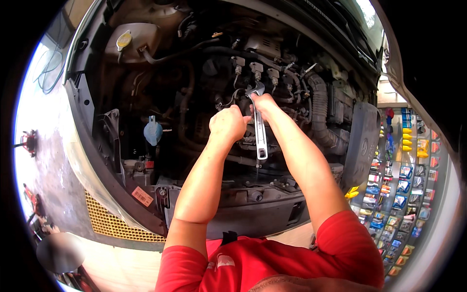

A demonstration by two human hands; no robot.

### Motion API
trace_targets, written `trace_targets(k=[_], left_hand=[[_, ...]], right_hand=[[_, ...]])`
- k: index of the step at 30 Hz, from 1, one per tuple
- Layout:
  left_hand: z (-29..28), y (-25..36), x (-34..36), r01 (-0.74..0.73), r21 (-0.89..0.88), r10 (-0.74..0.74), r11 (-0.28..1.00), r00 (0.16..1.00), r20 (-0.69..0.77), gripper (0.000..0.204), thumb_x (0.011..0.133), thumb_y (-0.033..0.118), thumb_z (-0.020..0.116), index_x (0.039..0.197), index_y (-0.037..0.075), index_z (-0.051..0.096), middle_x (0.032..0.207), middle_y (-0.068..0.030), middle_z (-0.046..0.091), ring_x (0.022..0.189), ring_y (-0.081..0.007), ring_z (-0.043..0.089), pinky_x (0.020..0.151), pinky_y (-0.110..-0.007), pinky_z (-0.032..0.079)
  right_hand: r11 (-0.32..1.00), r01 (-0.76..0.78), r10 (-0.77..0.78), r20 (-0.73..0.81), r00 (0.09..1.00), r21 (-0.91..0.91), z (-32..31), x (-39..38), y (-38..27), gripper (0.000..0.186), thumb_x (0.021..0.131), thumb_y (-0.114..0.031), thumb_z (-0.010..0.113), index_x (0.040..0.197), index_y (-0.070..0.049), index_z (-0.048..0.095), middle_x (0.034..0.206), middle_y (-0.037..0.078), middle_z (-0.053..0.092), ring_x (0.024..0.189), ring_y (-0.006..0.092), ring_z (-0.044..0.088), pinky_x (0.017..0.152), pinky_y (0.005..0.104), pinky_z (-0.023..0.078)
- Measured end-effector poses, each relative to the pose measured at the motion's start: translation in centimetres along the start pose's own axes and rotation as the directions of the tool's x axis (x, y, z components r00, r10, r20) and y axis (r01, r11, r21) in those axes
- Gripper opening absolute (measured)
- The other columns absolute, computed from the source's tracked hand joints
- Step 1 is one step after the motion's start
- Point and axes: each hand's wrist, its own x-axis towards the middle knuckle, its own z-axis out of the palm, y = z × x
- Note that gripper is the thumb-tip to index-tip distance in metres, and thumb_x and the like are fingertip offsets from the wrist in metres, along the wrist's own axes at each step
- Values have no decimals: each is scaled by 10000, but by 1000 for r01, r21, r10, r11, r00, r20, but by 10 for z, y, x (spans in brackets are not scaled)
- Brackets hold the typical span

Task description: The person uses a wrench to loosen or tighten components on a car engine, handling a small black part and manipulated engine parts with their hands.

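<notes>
"Head view: where do we place the wrench (261, 138)?"

"We find it between the two forearms, its silver handle running from the right hand (264, 104) back toward the person. Its head sits just beyond that hand, over the engine (287, 92). We cannot tell whether it bites on a nut."

"State of the hands?"

"We record the right hand gripping the wrench close to its head. The left hand (227, 122) is just beside the handle, fingers curled, thumb toward the tool. Its palm is hidden, so we cannot tell whether it holds anything."

"What do we note around them?"

"Beyond the hands, a row of grey plugs (256, 69). Right of the right hand, a ribbed hose (318, 100), and further right a dark plastic cover (364, 146). Left of the left hand, a pale blue cap (152, 132); further left and beyond it, a tank (151, 40) with a yellow lid (124, 39)."

"And outside the engine bay?"

"Well right of the right forearm, we list a rack (396, 194) of small packaged goods; left of the left forearm, a yellow grille (116, 220)."
</notes>
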Motion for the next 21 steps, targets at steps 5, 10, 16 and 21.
trace_targets(k=[5, 10, 16, 21], left_hand=[[-1, 0, -3, -14, -14, 14, 1000, 1000, -7, 500, 919, 465, 666, 1092, -3, 664, 1051, -207, 726, 1051, -355, 688, 882, -459, 548], [-1, -1, -2, -24, -21, 24, 999, 1000, -9, 490, 919, 460, 668, 1086, -1, 669, 1052, -207, 726, 1047, -353, 690, 879, -454, 549], [0, -1, -1, -18, -10, 18, 1000, 1000, -13, 489, 919, 458, 669, 1084, -2, 672, 1044, -204, 728, 1042, -351, 693, 877, -455, 549], [-1, -1, -2, -30, -17, 29, 999, 999, -15, 486, 919, 453, 672, 1082, -5, 671, 1046, -208, 727, 1044, -354, 691, 877, -455, 549]], right_hand=[[990, 62, -66, -29, 997, -123, 9, 3, 2, 364, 1023, -296, 587, 865, 31, 614, 646, 107, 605, 488, 241, 561, 464, 409, 463], [981, 98, -111, -69, 991, -169, 15, 10, 1, 423, 1018, -297, 599, 787, 57, 626, 637, 127, 627, 483, 238, 586, 468, 414, 477], [916, 103, -152, -97, 984, -389, 16, 13, -2, 458, 1010, -333, 606, 818, 77, 670, 679, 157, 690, 551, 275, 674, 548, 413, 550], [868, 41, -137, -159, 978, -495, 20, 9, -10, 476, 994, -371, 619, 869, 81, 700, 735, 185, 723, 635, 294, 721, 634, 400, 578]])
